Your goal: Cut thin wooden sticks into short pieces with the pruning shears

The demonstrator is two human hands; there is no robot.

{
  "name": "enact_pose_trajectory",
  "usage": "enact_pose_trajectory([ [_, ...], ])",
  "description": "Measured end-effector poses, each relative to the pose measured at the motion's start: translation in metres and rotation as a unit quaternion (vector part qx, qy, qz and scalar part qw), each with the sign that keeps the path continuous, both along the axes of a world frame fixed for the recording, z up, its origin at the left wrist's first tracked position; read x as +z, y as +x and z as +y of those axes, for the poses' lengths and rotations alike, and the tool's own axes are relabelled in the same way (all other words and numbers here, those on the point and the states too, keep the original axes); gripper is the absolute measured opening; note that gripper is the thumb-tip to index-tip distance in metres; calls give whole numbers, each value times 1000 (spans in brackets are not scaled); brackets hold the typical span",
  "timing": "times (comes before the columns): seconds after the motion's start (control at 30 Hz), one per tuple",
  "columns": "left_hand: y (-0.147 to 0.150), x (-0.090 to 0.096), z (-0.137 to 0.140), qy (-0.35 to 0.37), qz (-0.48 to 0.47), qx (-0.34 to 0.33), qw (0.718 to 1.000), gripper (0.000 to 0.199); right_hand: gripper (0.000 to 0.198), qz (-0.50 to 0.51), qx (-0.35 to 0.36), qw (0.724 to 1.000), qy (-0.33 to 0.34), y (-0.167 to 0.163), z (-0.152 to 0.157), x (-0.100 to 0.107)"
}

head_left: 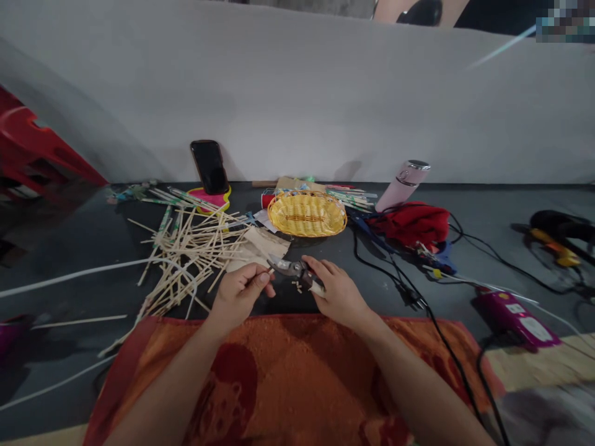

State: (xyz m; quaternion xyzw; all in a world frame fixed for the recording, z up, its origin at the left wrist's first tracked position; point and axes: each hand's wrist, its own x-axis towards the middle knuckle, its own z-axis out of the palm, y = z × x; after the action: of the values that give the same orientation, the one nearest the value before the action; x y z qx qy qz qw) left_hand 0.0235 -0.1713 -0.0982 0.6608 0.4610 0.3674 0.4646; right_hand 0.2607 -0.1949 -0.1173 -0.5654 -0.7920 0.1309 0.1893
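Observation:
My right hand (341, 290) is closed around the handles of a pair of pruning shears (289, 267), whose blades point left. Just left of the blades, my left hand (242, 291) pinches a small piece of thin wooden stick (271, 271), which sits at the blade tips. Most of that piece is hidden by my fingers. Several short cut bits (296, 286) lie on the dark surface below the shears. A loose heap of thin wooden sticks (190, 254) spreads out to the left of my left hand, partly over a piece of tan cardboard (263, 244).
Beyond my hands stands a yellow woven basket (307, 214). A phone (210, 166) leans near the wall, and a pink bottle (403, 184) tilts at the right beside red cloth (416, 223). Black cables (437, 322) and a purple box (517, 319) lie right. An orange towel (302, 378) covers my lap.

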Motion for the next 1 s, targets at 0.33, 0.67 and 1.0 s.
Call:
enact_pose_trajectory([
  [0.33,6,-5,-1,-14,-21,36,999,26,61,1,-22,1000,4,-6,-4,-1],
  [0.67,3,-11,3,28,51,21,998,25,68,-27,-3,1000,-15,3,3,-4],
  [1.0,-2,-10,4,-33,-10,-24,999,28,70,-31,4,999,-9,2,2,-2],
])
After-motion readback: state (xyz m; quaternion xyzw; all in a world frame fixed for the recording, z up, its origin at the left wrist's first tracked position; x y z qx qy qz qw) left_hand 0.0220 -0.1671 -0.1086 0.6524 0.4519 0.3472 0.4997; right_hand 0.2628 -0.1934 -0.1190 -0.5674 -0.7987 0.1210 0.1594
